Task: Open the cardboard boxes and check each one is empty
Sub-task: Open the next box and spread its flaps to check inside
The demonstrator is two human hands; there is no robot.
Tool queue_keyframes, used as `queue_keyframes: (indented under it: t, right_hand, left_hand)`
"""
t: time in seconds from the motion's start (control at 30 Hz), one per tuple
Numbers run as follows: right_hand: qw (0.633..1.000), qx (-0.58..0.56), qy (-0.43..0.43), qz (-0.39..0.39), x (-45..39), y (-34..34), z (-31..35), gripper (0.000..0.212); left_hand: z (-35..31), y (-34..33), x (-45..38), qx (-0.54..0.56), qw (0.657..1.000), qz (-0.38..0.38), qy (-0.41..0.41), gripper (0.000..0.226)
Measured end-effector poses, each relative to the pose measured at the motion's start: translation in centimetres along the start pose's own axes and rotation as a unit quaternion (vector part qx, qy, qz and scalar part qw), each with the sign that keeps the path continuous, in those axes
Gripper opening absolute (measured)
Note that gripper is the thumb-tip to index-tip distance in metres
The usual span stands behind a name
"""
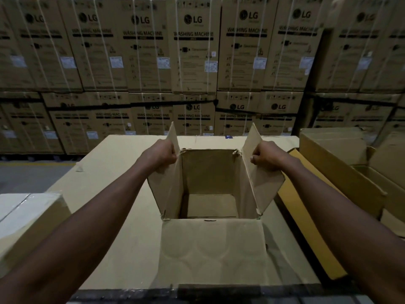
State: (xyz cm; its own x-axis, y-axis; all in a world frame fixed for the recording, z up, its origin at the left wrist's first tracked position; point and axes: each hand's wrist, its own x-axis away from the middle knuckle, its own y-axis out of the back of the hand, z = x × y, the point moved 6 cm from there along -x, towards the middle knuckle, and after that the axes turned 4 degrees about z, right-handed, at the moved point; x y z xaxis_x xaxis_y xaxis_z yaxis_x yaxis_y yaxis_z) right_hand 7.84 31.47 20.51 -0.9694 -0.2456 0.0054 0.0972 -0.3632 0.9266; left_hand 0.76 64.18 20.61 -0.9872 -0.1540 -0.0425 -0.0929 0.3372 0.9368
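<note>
Head camera looks forward-down, close over worktop (122, 194).

Two bare forearms reach into view from the lower corners, one on each side of the open cardboard box (209, 183). No sleeve shows on either arm; both are uncovered from the frame's edge to the wrist. The left hand (161, 153) and the right hand (264, 154) wear no gloves. The wrists carry no watch or band.
</note>
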Motion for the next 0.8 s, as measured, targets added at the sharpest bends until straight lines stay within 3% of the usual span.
queue_keyframes:
  t: [0.4,0.8]
  right_hand:
    - [0.998,-0.003,0.039,-0.053,6.9,4.2,-2.6,0.014]
    - [0.993,-0.029,0.019,-0.114,14.2,8.1,-3.2,0.019]
  left_hand:
    - [-6.0,2.8,6.6,0.049,0.996,-0.059,-0.044,0.011]
    - [-9.9,6.4,13.6,0.055,0.990,-0.104,-0.081,0.015]
